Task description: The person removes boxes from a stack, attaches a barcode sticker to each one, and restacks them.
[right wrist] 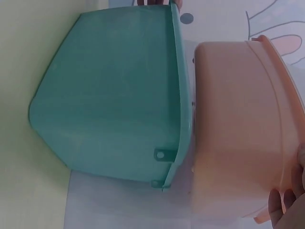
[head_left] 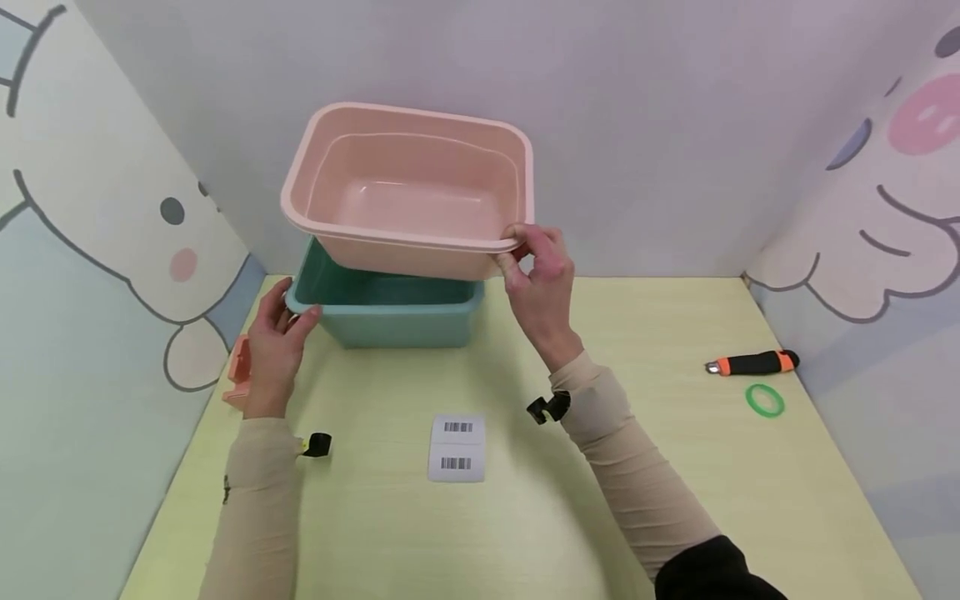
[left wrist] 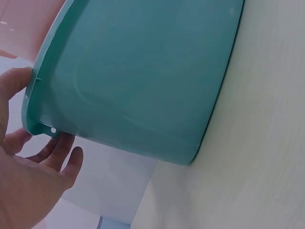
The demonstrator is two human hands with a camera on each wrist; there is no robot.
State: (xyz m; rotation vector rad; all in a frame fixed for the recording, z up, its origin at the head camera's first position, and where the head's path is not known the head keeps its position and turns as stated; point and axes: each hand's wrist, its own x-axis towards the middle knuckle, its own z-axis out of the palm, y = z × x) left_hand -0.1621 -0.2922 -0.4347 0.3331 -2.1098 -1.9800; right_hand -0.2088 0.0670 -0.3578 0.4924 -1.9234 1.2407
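A pink plastic basin [head_left: 420, 204] is raised and tilted above a teal basin [head_left: 397, 325], its open side toward the head camera. My right hand [head_left: 542, 275] grips the pink basin's rim at its front right corner. The teal basin stands on the table against the back wall. My left hand [head_left: 279, 354] holds its rim at the front left corner. In the left wrist view, the thumb lies on the rim and the fingers curl under it beside a small holed tab. A gap shows between the two basins in the right wrist view.
A white card with two barcodes [head_left: 457, 448] lies mid-table. At the right are a black and orange utility knife [head_left: 752, 363] and a green ring [head_left: 765, 401]. A salmon-coloured object [head_left: 238, 372] stands at the left edge, partly behind my left hand. Walls border the table.
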